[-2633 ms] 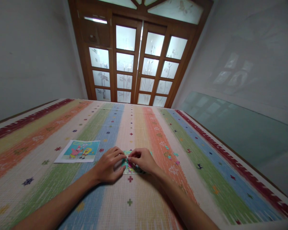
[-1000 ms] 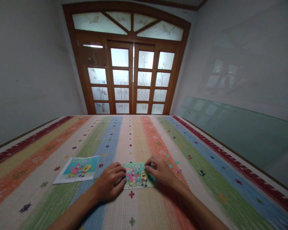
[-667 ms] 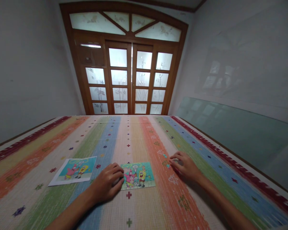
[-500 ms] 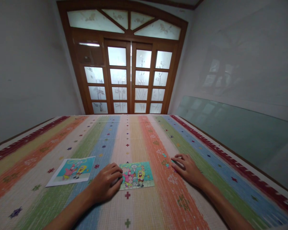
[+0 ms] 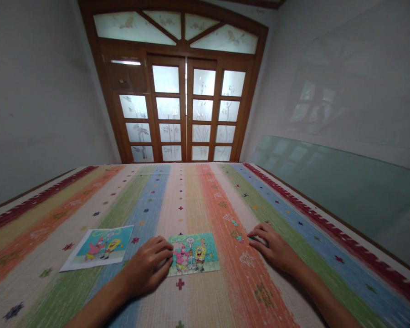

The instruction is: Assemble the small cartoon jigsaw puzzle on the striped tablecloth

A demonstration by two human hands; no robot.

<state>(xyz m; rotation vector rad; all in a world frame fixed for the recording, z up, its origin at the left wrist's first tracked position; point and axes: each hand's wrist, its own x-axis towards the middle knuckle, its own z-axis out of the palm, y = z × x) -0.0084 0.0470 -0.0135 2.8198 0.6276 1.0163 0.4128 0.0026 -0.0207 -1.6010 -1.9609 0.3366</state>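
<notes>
A nearly rectangular jigsaw puzzle [image 5: 208, 257] of cartoon figures lies flat on the striped cloth, with small pale gaps in its upper part. My left hand [image 5: 153, 262] is at its left edge, fingers curled and fingertips against the border. To the right of the puzzle, my right hand [image 5: 271, 246] rests low over the cloth. Its thumb and fingers pinch a small greenish puzzle piece [image 5: 252, 237], mostly hidden. Just left of those fingertips lie some loose puzzle pieces [image 5: 239, 238], and another small teal piece [image 5: 234, 223] sits a little farther back.
A printed sheet [image 5: 104, 246] with the same cartoon picture lies left of my left hand. The striped tablecloth [image 5: 198, 300] covers the wide surface. Beyond its far edge stand wooden doors [image 5: 186, 109] with frosted panes; a pale green panel [image 5: 328, 177] leans along the right wall.
My right hand has drawn slightly right and down, away from the loose pieces, uncovering more of them. My left hand stays at the puzzle's edge. The view has shifted a little.
</notes>
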